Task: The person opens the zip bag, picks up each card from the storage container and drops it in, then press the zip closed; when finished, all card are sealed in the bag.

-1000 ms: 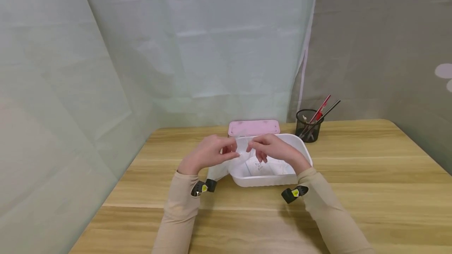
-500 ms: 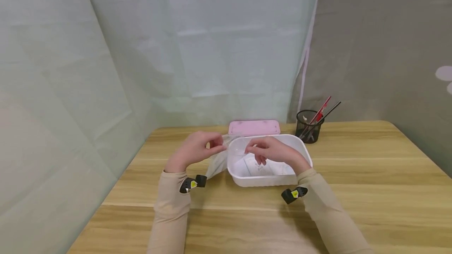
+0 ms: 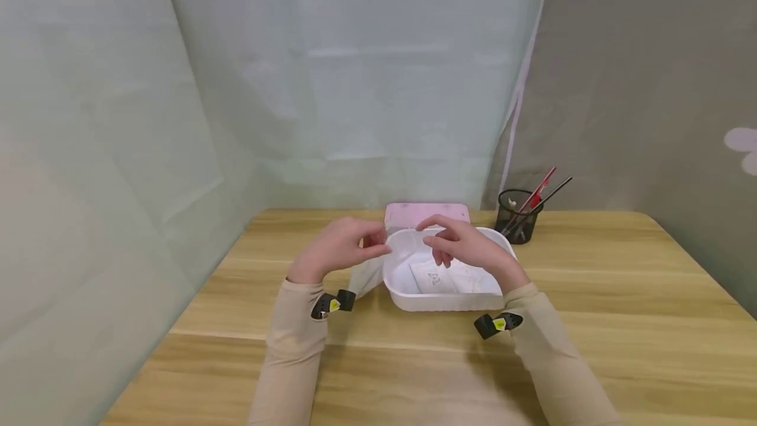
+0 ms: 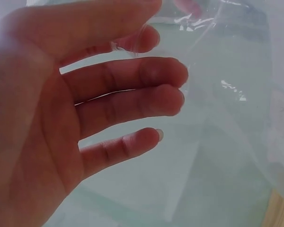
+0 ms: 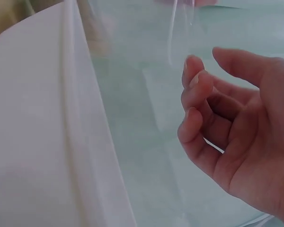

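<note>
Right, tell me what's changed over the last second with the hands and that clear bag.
The left hand drew away to the left and then came partway back, its thumb and forefinger pinching the clear plastic bag throughout. The right hand rose slightly over the white tub, fingers curled at the bag's top edge. The tub, the pink lid behind it and the pen cup stayed put.

Wooden desk with light grain. Pale green fabric backdrop behind and at left; grey curtain at right. Lighting is soft and even.
</note>
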